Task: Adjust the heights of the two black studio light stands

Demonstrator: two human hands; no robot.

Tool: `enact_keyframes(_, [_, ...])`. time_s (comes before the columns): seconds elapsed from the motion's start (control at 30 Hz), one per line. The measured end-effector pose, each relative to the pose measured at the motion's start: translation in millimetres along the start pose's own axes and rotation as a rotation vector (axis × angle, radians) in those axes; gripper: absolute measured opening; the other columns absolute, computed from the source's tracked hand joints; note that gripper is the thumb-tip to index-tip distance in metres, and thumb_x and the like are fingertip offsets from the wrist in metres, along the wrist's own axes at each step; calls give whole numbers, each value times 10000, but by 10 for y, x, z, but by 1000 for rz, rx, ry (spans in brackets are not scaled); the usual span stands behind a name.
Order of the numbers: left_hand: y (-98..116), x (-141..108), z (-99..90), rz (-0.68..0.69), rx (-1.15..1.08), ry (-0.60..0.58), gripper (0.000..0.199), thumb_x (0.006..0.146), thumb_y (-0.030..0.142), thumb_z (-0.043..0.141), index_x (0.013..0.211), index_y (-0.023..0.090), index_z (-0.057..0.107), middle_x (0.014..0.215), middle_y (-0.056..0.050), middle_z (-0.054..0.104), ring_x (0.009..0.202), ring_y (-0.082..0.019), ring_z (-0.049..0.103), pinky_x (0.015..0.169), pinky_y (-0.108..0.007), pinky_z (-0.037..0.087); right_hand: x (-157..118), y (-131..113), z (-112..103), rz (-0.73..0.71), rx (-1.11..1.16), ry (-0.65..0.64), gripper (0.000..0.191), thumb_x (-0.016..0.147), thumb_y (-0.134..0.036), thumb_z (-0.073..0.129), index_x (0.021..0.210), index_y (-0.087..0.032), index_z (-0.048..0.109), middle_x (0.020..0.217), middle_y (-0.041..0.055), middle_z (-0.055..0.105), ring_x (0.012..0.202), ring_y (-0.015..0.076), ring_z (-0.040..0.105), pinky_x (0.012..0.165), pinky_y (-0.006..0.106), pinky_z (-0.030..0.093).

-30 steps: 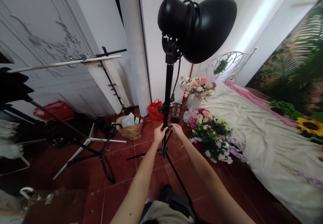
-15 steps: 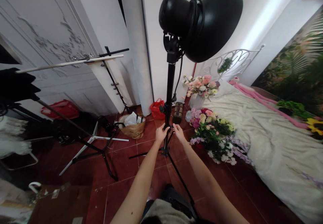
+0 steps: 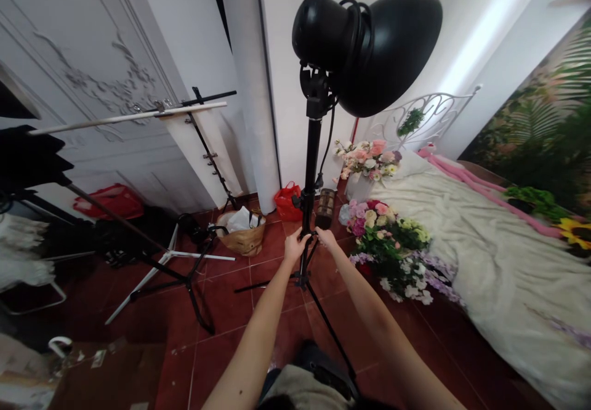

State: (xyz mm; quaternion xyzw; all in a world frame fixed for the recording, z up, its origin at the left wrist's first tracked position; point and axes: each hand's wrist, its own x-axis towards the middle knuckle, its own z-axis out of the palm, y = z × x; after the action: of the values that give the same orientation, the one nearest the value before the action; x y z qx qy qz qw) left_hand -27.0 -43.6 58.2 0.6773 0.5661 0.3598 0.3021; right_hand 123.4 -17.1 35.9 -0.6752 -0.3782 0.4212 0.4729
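Note:
A black light stand (image 3: 313, 157) rises in front of me on spread tripod legs, topped by a lamp with a large black reflector (image 3: 392, 53) and a coiled cable. My left hand (image 3: 295, 245) is closed around the pole low down, just above the legs. On the pole's right side, at the same height, my right hand (image 3: 325, 237) has its fingers pressed together on a small knob or collar. The fingertips partly hide that part.
Flowers (image 3: 383, 231) and a cloth-covered bed (image 3: 498, 274) are on the right. A wicker basket (image 3: 244, 237), a red bag (image 3: 289, 200) and a brown cylinder (image 3: 325, 207) sit behind the stand. Other stands (image 3: 184, 277) fill the left, above a cardboard box (image 3: 111, 373).
The lamp head appears slightly lower in view. My right hand has turned a little, its fingers curling closer to the pole; my left hand keeps its place.

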Motion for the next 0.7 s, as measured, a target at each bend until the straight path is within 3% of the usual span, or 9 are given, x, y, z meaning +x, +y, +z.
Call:
enact_keyframes(0.07, [3,3,-4,-17,13,-10,460,837,482,569,1186,190,634,928,-71,742,761,-172,680,700,-250,516,-26,44,-24,-67,-38,21,215,741,-411,609,717,-199,579,616,15,600,654,185,604,627,274,474])
enact_keyframes(0.2, [-9,3,-5,4,-7,1,452,837,479,566,1178,191,639,922,-73,742,762,-171,678,714,-255,517,-124,186,-121,-411,-109,-9,303,823,-483,509,882,-209,625,885,58,650,866,200,601,850,335,467])
enact_keyframes(0.27, [-11,1,-6,18,-39,-1,448,838,476,565,1181,197,636,944,-73,741,777,-175,680,724,-261,521,-169,259,-176,-508,-114,-57,362,850,-511,474,957,-213,648,972,81,648,933,213,589,909,363,449])
enact_keyframes(0.47, [16,-5,-26,-5,-73,-30,415,835,451,579,1173,217,639,1015,-70,732,863,-191,687,781,-277,527,-184,420,-208,-531,-34,-157,434,862,-525,470,1156,-236,606,1185,76,617,1128,218,539,1034,404,373])
enact_keyframes(0.7, [14,-6,-20,26,-75,-8,404,843,435,579,1182,223,634,1030,-69,730,886,-192,690,777,-273,529,-120,464,-153,-538,-55,-140,392,885,-501,434,1103,-226,607,1108,75,622,1070,214,543,991,388,391])
